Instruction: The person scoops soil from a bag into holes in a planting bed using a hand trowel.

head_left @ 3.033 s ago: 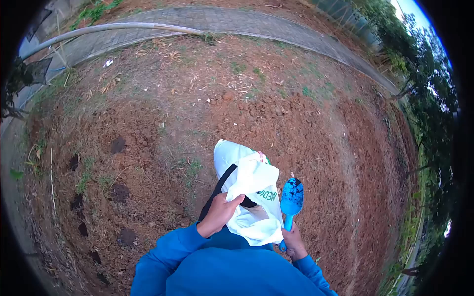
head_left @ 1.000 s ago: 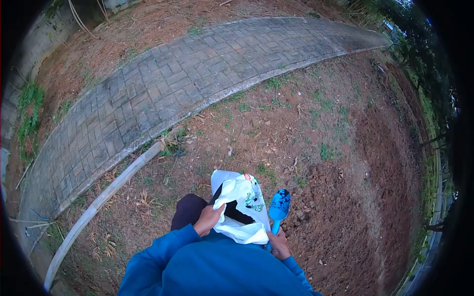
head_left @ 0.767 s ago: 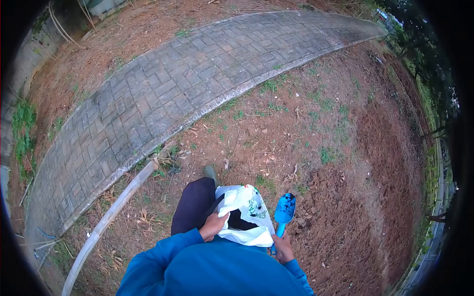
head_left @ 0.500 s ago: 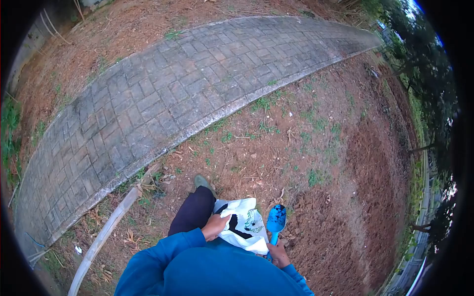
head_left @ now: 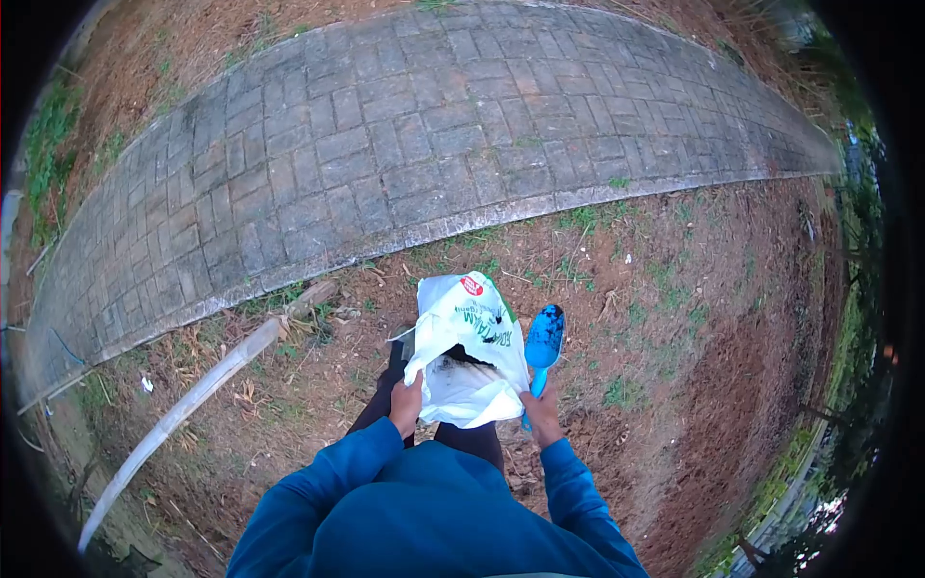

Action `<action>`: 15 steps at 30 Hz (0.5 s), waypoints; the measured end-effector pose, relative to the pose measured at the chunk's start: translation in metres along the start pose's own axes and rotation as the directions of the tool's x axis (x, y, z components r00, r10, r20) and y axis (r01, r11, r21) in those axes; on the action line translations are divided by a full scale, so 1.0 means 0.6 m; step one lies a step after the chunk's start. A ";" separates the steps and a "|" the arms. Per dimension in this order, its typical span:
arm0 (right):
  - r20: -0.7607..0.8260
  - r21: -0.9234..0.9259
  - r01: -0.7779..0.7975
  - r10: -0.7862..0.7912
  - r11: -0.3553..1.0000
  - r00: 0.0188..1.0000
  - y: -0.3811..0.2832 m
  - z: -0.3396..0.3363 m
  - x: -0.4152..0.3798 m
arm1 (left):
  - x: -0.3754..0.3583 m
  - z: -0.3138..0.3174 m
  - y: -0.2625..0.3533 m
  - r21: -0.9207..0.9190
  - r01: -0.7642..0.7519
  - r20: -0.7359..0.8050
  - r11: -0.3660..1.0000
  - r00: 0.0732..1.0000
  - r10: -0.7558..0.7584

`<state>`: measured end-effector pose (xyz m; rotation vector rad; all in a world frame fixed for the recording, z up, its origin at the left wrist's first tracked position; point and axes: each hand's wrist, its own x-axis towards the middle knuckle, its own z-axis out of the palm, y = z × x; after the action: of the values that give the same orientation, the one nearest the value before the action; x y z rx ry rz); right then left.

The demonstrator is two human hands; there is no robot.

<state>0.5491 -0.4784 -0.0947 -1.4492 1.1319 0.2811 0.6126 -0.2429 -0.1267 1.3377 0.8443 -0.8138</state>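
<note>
A white plastic bag [head_left: 445, 316] with green lettering and a red emblem hangs in front of my legs, its mouth spread toward me. Dark soil [head_left: 466, 356] shows inside it. My left hand [head_left: 407, 403] grips the left edge of the bag's mouth, fingers closed on the plastic. My right hand [head_left: 544, 416] is wrapped round the handle of a blue hand trowel [head_left: 545, 349], right at the bag's right edge. The trowel points away from me, blade up, with dark soil clinging to it.
A curved brick-paved path [head_left: 385, 164] with a raised kerb [head_left: 462, 223] crosses ahead. Bare reddish soil [head_left: 699, 385] with sparse weeds lies to the right. A long pale pole [head_left: 183, 424] rests on the ground at left, its far end near the kerb.
Both hands have moved forward, lifting the bag away from my body, so its printed side and mouth show more. The trowel has moved along with it. My view has turned toward the path.
</note>
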 end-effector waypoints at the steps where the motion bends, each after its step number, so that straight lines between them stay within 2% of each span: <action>1: 0.033 -0.076 0.021 -0.019 0.997 0.999 -0.017 0.002 0.035 | 0.013 0.015 0.005 -0.056 0.028 -0.060 0.998 0.998 -0.031; 2: 0.070 -0.152 0.049 -0.039 0.987 0.997 -0.026 0.003 0.068 | 0.026 0.027 0.011 -0.117 0.051 -0.119 0.992 0.991 -0.065; 3: 0.104 -0.181 0.058 -0.039 0.982 0.994 -0.021 0.004 0.112 | 0.048 0.033 0.006 -0.020 0.033 -0.151 0.999 0.988 -0.036; 4: 0.210 -0.331 0.203 -0.138 0.921 0.968 -0.003 0.008 0.177 | 0.085 0.038 -0.008 0.073 0.017 -0.180 0.997 0.984 -0.003; 5: 0.326 -0.451 0.352 -0.216 0.820 0.920 0.007 0.010 0.234 | 0.148 0.034 -0.050 0.031 0.086 -0.209 0.996 0.975 -0.078; 6: 0.358 -0.466 0.369 -0.210 0.804 0.910 0.006 0.012 0.279 | 0.186 0.043 -0.065 -0.149 0.077 -0.250 0.986 0.962 -0.113; 8: 0.363 -0.786 0.442 -0.256 0.432 0.896 -0.013 0.032 0.356 | 0.238 0.065 -0.086 -0.128 -0.074 -0.198 0.989 0.979 0.047; 9: 0.401 -0.850 0.452 -0.224 0.270 0.888 -0.042 0.042 0.379 | 0.251 0.091 -0.086 0.015 -0.086 -0.216 0.996 0.973 0.087; 10: 0.447 -0.879 0.467 -0.185 0.089 0.875 -0.077 0.049 0.383 | 0.256 0.123 -0.087 0.149 -0.079 -0.244 0.986 0.963 0.114; 11: 0.500 -0.865 0.501 -0.152 -0.035 0.853 -0.125 0.060 0.359 | 0.258 0.144 -0.085 0.101 -0.073 -0.313 0.992 0.944 0.101; 12: 0.560 -0.826 0.541 -0.125 -0.157 0.819 -0.176 0.075 0.329 | 0.264 0.157 -0.079 0.189 -0.077 -0.314 0.979 0.940 0.134; 13: 0.573 -0.785 0.550 0.004 -0.285 0.819 -0.207 0.088 0.314 | 0.267 0.158 -0.069 0.275 -0.070 -0.320 0.959 0.934 0.160; 14: 0.635 -0.699 0.607 0.063 -0.379 0.770 -0.199 0.091 0.327 | 0.261 0.150 -0.056 0.410 -0.053 -0.267 0.910 0.947 0.176; 15: 0.692 -0.618 0.640 0.070 -0.457 0.719 -0.158 0.089 0.374 | 0.224 0.155 -0.028 0.177 -0.002 -0.270 0.984 0.961 0.051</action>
<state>0.7546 -0.5546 -0.2136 -2.9380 -0.6207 1.3335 0.6666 -0.3389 -0.2487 1.6407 0.9854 -0.7028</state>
